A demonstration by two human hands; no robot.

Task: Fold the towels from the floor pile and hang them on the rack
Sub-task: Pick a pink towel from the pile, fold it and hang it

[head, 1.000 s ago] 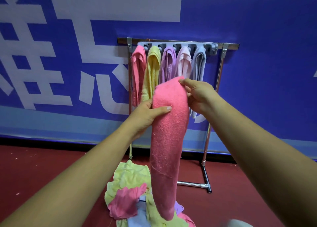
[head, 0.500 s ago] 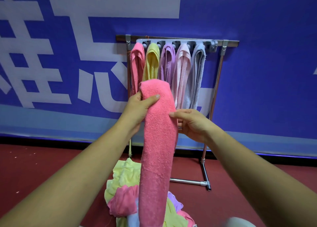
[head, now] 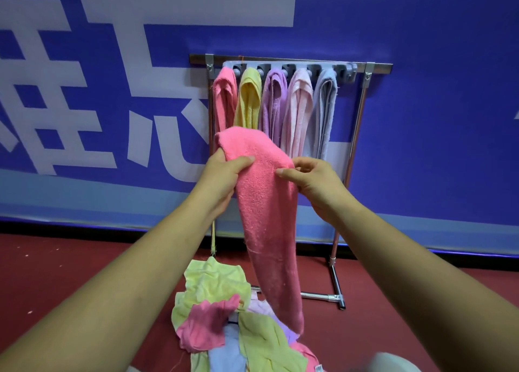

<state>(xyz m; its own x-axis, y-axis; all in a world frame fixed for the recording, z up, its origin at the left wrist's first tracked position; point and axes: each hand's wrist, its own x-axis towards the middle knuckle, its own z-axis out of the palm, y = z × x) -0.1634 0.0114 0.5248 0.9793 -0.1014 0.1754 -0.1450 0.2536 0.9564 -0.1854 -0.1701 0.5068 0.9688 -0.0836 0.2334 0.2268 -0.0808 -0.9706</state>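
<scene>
Blue banner wall (head: 84, 118), red floor (head: 70, 273). Left hand (head: 222, 175) gripped the pink towel (head: 266, 217) up top and right hand (head: 314, 183) pinched its edge, above the pile (head: 224, 315). Folding looked about done, so next it'd need a spare peg on the rack (head: 362, 113).

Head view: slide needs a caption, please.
Left hand and right hand grip a pink towel before the rack, above the floor pile.
</scene>
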